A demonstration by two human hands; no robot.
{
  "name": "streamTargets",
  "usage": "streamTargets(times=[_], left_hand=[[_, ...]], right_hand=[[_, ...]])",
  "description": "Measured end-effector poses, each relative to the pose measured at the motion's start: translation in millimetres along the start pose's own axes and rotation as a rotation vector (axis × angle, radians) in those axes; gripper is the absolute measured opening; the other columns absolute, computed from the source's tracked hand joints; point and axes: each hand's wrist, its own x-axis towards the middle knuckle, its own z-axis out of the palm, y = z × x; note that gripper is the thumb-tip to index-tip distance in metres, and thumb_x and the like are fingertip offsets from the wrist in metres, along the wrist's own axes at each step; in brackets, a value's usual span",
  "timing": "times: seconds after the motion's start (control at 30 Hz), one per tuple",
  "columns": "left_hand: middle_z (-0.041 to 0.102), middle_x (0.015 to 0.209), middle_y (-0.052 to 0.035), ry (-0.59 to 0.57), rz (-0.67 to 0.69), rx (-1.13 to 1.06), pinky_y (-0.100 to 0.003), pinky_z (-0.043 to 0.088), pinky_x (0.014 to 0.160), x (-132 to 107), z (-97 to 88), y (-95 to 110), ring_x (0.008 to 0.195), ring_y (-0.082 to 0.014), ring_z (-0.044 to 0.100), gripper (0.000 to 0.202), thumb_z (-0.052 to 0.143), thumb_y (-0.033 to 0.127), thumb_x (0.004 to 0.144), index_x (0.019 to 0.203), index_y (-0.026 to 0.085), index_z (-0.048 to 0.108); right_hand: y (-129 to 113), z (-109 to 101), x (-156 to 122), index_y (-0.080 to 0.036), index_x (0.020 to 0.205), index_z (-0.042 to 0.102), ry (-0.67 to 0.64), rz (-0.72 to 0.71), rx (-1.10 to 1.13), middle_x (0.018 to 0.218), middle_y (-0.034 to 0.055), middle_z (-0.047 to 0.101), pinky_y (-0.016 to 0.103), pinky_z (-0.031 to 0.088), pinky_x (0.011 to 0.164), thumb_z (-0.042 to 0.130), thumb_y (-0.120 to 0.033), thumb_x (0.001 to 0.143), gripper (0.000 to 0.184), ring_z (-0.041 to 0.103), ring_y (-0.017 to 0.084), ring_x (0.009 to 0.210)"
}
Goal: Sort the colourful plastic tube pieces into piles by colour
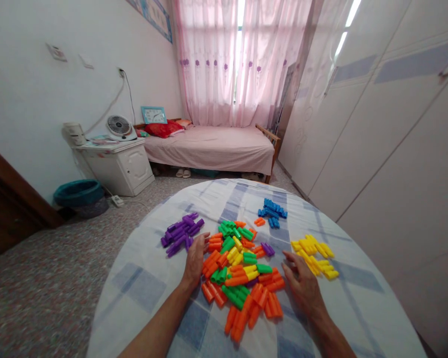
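Note:
A mixed heap of orange, green and yellow plastic tube pieces (242, 271) lies in the middle of a round table with a blue-checked white cloth (145, 283). My left hand (194, 258) rests flat on the cloth at the heap's left edge, fingers by the orange pieces. My right hand (302, 286) lies flat at the heap's right side, fingers apart, holding nothing. Sorted groups lie around: purple pieces (181, 232) at the left, blue pieces (272, 213) at the back, yellow pieces (315, 256) at the right.
Beyond the table stands a bed with a pink cover (212, 146), a white bedside cabinet (117, 166) with a fan, and a teal basin (78, 193) on the floor. White wardrobe doors (377, 124) run along the right wall.

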Motion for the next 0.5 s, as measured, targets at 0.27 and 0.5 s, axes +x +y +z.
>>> streamTargets(times=[0.27,0.5], left_hand=[[0.063,0.103,-0.0069,-0.037,0.118,0.189,-0.034,0.048,0.088,5.3,3.1,0.5,0.1,-0.0188,0.06,0.046,0.027,0.05,0.093,0.101,0.019,0.06],[0.062,0.094,-0.0041,-0.006,0.193,0.261,-0.032,0.046,0.086,4.7,4.3,7.4,0.092,-0.0173,0.058,0.042,0.027,0.044,0.094,0.089,0.02,0.061]], right_hand=[[-8.9,7.5,17.5,-0.019,0.11,0.06,-0.076,0.117,0.089,0.106,0.009,0.065,0.041,0.046,0.088,0.05,-0.044,0.074,0.045,0.06,0.025,0.099],[-11.3,20.5,41.5,-0.017,0.114,0.059,-0.175,0.019,-0.058,0.111,0.0094,0.062,0.04,0.046,0.085,0.053,-0.042,0.072,0.048,0.06,0.024,0.094]])
